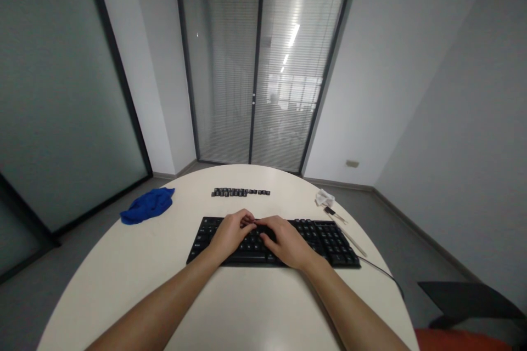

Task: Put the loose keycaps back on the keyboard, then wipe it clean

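Note:
A black keyboard [253, 256] lies on the white table, with both of my hands over its upper middle keys. My left hand [234, 233] has its fingers curled in and its thumb pointing right; whatever they may pinch is too small to make out. My right hand [286, 240] reaches in from the right, its index finger stretched to the left fingertips and its thumb held apart, lower over the keys. Beyond the keyboard, loose black keycaps [229, 192] stand in short rows.
On the round white table [230, 307], a crumpled blue cloth [148, 205] lies at left. At right are a crumpled white wipe [325, 197], a small dark-headed brush [330, 211] and a thin pale stick [352, 240]. The keyboard's cable [381, 269] runs over the right edge.

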A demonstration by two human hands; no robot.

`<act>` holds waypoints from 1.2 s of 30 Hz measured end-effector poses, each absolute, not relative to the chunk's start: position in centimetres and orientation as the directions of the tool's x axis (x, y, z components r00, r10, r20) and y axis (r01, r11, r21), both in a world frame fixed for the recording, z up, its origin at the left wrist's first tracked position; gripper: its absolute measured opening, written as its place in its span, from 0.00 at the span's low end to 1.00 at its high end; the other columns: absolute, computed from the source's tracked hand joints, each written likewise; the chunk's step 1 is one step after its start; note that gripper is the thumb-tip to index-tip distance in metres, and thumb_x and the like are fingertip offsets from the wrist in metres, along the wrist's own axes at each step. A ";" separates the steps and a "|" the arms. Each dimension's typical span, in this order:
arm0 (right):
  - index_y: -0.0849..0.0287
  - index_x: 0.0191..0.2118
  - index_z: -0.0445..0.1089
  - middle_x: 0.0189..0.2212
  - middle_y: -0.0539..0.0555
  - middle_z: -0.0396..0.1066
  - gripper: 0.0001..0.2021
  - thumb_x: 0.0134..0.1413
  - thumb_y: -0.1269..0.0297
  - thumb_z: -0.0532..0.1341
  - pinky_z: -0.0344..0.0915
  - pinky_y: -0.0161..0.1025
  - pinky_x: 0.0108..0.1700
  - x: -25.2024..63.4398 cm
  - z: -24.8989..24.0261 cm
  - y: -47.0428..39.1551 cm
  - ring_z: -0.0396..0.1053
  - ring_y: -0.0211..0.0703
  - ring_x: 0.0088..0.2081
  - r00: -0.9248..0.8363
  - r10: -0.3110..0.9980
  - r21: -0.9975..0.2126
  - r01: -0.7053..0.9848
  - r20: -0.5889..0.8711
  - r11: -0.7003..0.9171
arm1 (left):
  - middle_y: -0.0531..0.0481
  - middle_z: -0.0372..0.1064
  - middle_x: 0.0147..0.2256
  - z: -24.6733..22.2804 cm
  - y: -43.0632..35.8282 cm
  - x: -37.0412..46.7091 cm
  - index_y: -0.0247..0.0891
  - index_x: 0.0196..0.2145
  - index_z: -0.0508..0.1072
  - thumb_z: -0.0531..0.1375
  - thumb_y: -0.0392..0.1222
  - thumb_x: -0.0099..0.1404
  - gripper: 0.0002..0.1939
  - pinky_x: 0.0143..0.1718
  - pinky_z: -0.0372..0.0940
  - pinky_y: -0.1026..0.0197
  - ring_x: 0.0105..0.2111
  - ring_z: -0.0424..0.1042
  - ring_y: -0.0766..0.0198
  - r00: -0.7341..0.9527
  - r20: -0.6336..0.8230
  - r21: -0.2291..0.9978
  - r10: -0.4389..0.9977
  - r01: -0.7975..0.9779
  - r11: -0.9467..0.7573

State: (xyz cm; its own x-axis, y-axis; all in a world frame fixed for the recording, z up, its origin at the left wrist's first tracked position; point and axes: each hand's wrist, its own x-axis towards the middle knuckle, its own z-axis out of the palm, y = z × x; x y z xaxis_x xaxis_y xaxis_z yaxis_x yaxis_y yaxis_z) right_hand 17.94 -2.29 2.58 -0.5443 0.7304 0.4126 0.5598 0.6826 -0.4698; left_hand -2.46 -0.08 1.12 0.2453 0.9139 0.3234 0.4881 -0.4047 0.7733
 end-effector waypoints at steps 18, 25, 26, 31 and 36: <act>0.57 0.56 0.71 0.50 0.56 0.75 0.18 0.62 0.70 0.57 0.63 0.45 0.56 17.8 3.2 -2.4 0.69 0.48 0.52 -0.616 0.694 -0.305 0.625 0.371 0.718 | 0.50 0.79 0.42 1.2 -1.6 -2.6 0.42 0.43 0.72 0.57 0.31 0.65 0.10 0.48 0.69 0.58 0.44 0.78 0.58 0.275 0.384 0.622 0.881 0.629 -0.467; 0.56 0.55 0.72 0.51 0.55 0.75 0.17 0.62 0.69 0.57 0.63 0.44 0.57 17.9 3.1 -2.3 0.69 0.47 0.52 -0.601 0.705 -0.339 0.619 0.376 0.708 | 0.48 0.78 0.42 1.2 -1.9 -2.8 0.41 0.42 0.75 0.59 0.36 0.66 0.08 0.48 0.69 0.56 0.43 0.77 0.56 0.273 0.380 0.562 0.884 0.691 -0.455; 0.57 0.55 0.72 0.51 0.56 0.75 0.17 0.62 0.69 0.57 0.63 0.44 0.57 18.0 3.0 -2.3 0.69 0.47 0.52 -0.604 0.703 -0.341 0.615 0.376 0.711 | 0.48 0.79 0.42 1.1 -1.8 -2.8 0.41 0.42 0.75 0.59 0.36 0.66 0.08 0.48 0.68 0.56 0.43 0.77 0.56 0.272 0.379 0.560 0.885 0.694 -0.453; 0.56 0.56 0.72 0.52 0.56 0.74 0.17 0.63 0.69 0.57 0.63 0.45 0.57 17.9 3.0 -2.3 0.69 0.47 0.53 -0.622 0.689 -0.316 0.613 0.372 0.724 | 0.49 0.80 0.41 1.4 -1.7 -2.7 0.41 0.41 0.79 0.58 0.37 0.67 0.10 0.50 0.68 0.55 0.43 0.77 0.57 0.304 0.383 0.539 0.873 0.694 -0.478; 0.54 0.58 0.70 0.53 0.55 0.73 0.19 0.63 0.70 0.56 0.63 0.46 0.57 17.8 3.4 -2.3 0.68 0.48 0.54 -0.652 0.667 -0.263 0.615 0.359 0.743 | 0.46 0.79 0.43 1.9 -2.7 -2.7 0.40 0.44 0.79 0.53 0.37 0.70 0.14 0.51 0.68 0.55 0.44 0.76 0.57 0.376 0.410 0.382 0.831 0.756 -0.531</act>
